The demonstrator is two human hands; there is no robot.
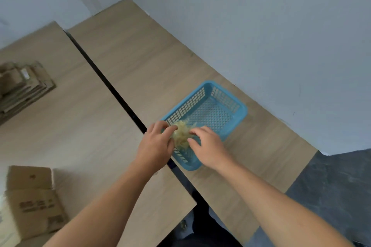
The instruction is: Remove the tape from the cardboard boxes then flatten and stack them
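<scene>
A crumpled wad of yellowish tape sits at the near end of a blue plastic basket. My left hand and my right hand are both over the basket, fingers pinching the wad from either side. A cardboard box with printed marks lies at the lower left on the table. A stack of flattened cardboard rests at the far left.
Two wooden tables stand side by side with a dark gap between them. A pale wall runs along the right table's far edge. Grey floor shows at the lower right.
</scene>
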